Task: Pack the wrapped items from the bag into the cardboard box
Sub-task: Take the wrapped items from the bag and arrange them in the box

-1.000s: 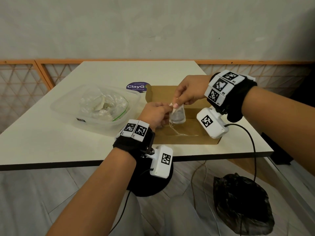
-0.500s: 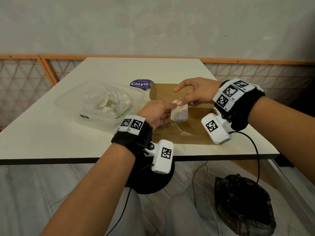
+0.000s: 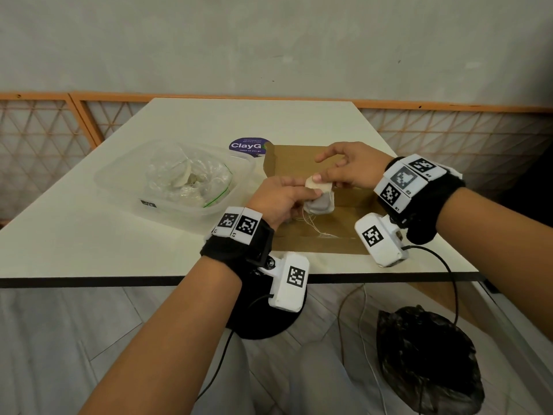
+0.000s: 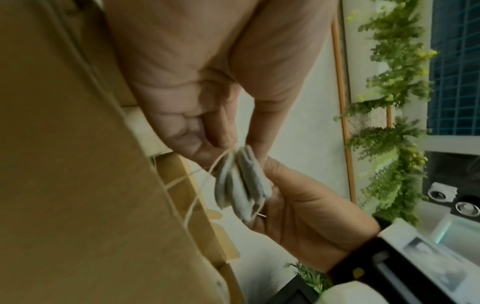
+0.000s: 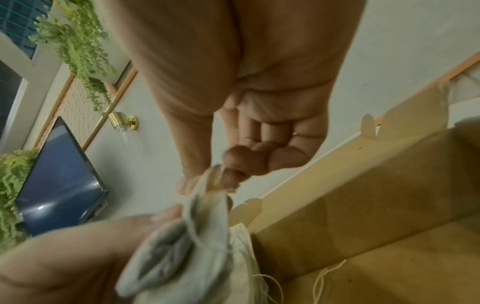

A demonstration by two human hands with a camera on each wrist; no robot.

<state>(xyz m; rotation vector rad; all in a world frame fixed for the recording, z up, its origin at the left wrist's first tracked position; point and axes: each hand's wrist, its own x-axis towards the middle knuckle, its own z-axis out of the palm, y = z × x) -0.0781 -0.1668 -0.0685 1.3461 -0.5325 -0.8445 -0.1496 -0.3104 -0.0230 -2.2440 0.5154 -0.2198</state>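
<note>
From the head view, you are holding a small bundle of tea bags [image 3: 319, 200] over the open box [image 3: 299, 163], which is sitting on the table [image 3: 89, 235]. Your left hand [image 3: 279, 200] is gripping the bundle from the left, and your right hand [image 3: 350, 172] is pinching its top edge, index finger lifted. Strings are trailing down onto the box floor. The bag [image 3: 185, 178] is lying in a clear tub [image 3: 179, 214] left of the box.

From the left wrist, your left fingers are curling round the bundle's [image 4: 241, 183] top while the right hand [image 4: 306, 214] is touching it from below.

From the right wrist, your thumb and fingertips are pinching the bundle's [image 5: 197, 236] upper edge, with the left hand [image 5: 70, 263] clasping its lower part beside the box wall [image 5: 363, 195].
</note>
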